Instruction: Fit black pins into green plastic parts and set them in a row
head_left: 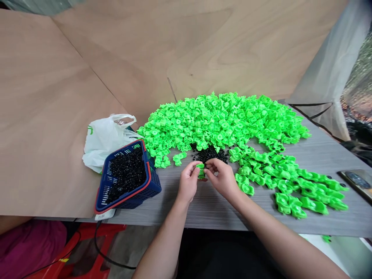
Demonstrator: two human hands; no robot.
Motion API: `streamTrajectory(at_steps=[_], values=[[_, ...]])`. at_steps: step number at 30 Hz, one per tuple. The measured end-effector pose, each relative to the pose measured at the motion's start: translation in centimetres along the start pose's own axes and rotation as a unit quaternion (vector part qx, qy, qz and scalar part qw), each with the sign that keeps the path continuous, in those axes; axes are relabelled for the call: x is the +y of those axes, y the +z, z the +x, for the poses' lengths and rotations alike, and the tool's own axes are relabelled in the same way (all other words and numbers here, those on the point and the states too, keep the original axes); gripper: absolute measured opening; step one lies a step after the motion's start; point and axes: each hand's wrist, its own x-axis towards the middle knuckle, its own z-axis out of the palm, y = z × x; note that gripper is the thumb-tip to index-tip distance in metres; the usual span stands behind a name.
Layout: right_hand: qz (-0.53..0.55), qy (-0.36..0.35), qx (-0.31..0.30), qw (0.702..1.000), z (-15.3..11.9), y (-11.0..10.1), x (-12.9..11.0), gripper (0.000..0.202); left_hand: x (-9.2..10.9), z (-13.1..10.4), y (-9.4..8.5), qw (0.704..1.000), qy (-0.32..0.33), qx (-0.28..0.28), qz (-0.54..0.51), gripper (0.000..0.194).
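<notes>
My left hand (188,182) is closed on a small green plastic piece (200,170) near the table's front edge. My right hand (222,178) has its fingers pinched at the right side of that piece; anything small between them is hidden. Just beyond my hands lies a pile of small black parts (210,155). A large heap of green pieces (221,120) spreads behind it. To the right, more green pieces (286,186) lie in loose rows, some with black parts showing on them.
A blue basket (154,190) with a red rim, full of black parts, stands at the left by a white plastic bag (100,143). A phone (357,180) lies at the right edge. Wooden panels (188,46) rise behind the table. Another person's clothing shows lower left.
</notes>
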Motion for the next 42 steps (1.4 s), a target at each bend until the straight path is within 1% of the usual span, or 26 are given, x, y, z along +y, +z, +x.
streamTrajectory(at_steps=[2, 4, 8, 10, 13, 16, 19, 21, 23, 26, 28, 32, 34, 36, 39, 42], values=[[0.054, 0.042, -0.002, 0.998, 0.1, -0.1, 0.5, 0.018, 0.0, 0.0, 0.1, 1.000, 0.001, 0.004, 0.011, 0.035], [0.097, 0.064, -0.020, 0.993, 0.2, -0.2, 0.9, 0.019, 0.1, -0.1, 0.1, 1.000, 0.007, 0.003, 0.020, 0.035], [0.139, 0.063, -0.040, 0.987, 0.0, -0.3, 1.0, 0.020, 0.1, -0.3, 0.4, 1.000, 0.016, -0.007, 0.016, 0.035], [0.117, 0.053, -0.027, 0.991, -0.1, -0.3, 0.9, 0.020, 0.1, -0.3, 0.5, 1.000, 0.019, -0.009, 0.020, 0.034], [0.036, 0.023, 0.001, 0.999, -0.5, -0.3, 0.6, 0.020, -0.1, -0.4, 0.8, 1.000, 0.025, -0.006, 0.018, 0.036], [-0.040, -0.010, 0.018, 0.999, -0.9, -0.2, 0.4, 0.023, -0.3, -0.4, 1.0, 0.999, 0.043, 0.004, 0.032, 0.036], [-0.055, -0.016, 0.027, 0.998, -1.1, 0.0, 0.2, 0.023, -0.3, -0.4, 1.0, 0.997, 0.058, 0.005, 0.054, 0.033], [-0.033, 0.000, 0.027, 0.999, -1.0, 0.0, 0.2, 0.021, -0.3, -0.3, 0.9, 0.996, 0.063, 0.003, 0.060, 0.032], [0.022, 0.034, 0.009, 0.999, -0.8, 0.0, 0.3, 0.019, -0.2, -0.3, 0.8, 0.996, 0.066, 0.002, 0.065, 0.031], [0.125, 0.096, -0.029, 0.987, -0.3, -0.1, 0.6, 0.015, 0.1, -0.3, 0.5, 0.995, 0.066, -0.006, 0.073, 0.030], [0.165, 0.126, -0.040, 0.977, 0.0, -0.2, 0.9, 0.015, 0.2, -0.3, 0.4, 0.995, 0.063, -0.016, 0.075, 0.031], [0.190, 0.150, -0.044, 0.969, 0.2, -0.1, 1.1, 0.016, 0.1, -0.4, 0.3, 0.998, 0.038, -0.033, 0.049, 0.031], [0.199, 0.148, -0.043, 0.968, 0.2, -0.1, 1.1, 0.016, -0.1, -0.4, 0.3, 0.999, 0.012, -0.039, 0.018, 0.033], [0.207, 0.137, -0.050, 0.967, 0.1, -0.1, 1.2, 0.020, -0.3, -0.5, 0.4, 0.998, -0.017, -0.053, -0.027, 0.035], [0.224, 0.121, -0.078, 0.964, -0.2, -0.3, 1.3, 0.027, -0.3, -0.7, 0.5, 0.989, -0.058, -0.082, -0.108, 0.036], [0.284, 0.147, -0.114, 0.941, -0.5, -0.5, 1.4, 0.030, -0.4, -0.8, 0.6, 0.977, -0.097, -0.105, -0.158, 0.035]])
